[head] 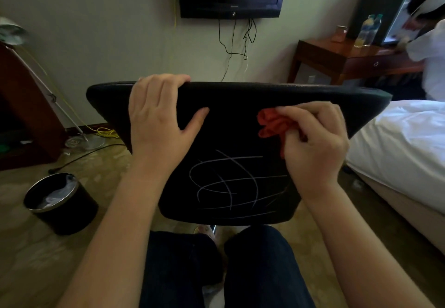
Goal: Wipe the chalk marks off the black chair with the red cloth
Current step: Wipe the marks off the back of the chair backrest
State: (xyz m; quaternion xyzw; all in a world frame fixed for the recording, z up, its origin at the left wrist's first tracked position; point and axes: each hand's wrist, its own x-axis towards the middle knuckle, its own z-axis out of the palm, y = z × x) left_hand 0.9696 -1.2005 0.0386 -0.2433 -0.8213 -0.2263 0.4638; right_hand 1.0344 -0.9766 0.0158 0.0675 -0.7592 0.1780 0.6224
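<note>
The black chair's backrest (240, 100) faces me, filling the middle of the view. White chalk marks (233, 185), loops crossed by lines, cover its lower half. My left hand (159, 120) grips the backrest's top edge at the left, fingers curled over the rim and thumb on the near face. My right hand (315, 141) holds the bunched red cloth (272, 124) against the upper right of the backrest, above the chalk marks.
A black waste bin (60, 204) with a plastic liner stands on the floor at the left. A white bed (404, 144) is close on the right. A floor lamp base (89, 141) and cables lie behind the chair. Another person sits at a wooden desk (349, 54) at the far right.
</note>
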